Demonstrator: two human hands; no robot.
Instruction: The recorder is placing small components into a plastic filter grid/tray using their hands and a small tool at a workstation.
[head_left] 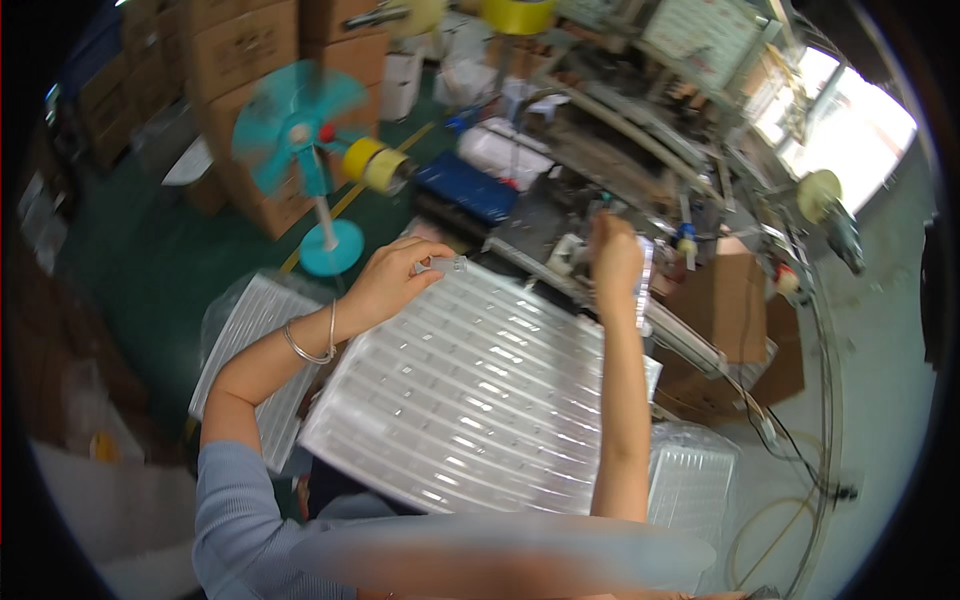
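Observation:
A wide ribbed tray (440,430) of clear plastic slants in front of me, with rows of small clear pieces in its grooves. Above its far left corner, my left hand (385,282) pinches a small clear plastic piece (447,265) between thumb and fingers. Past the tray's far right side, my right hand (614,262) reaches to the edge of a dark metal machine (535,228). Its fingers are blurred and partly hidden, so what they hold cannot be made out. A shiny clear strip (645,275) shows just beside the right wrist.
More ribbed trays in plastic wrap stand at left (250,365) and lower right (690,485). A turquoise fan (300,133) stands at far left by stacked cartons (245,50). A blue bin (467,188) lies beyond the tray. An open carton (738,310) and cables are at right.

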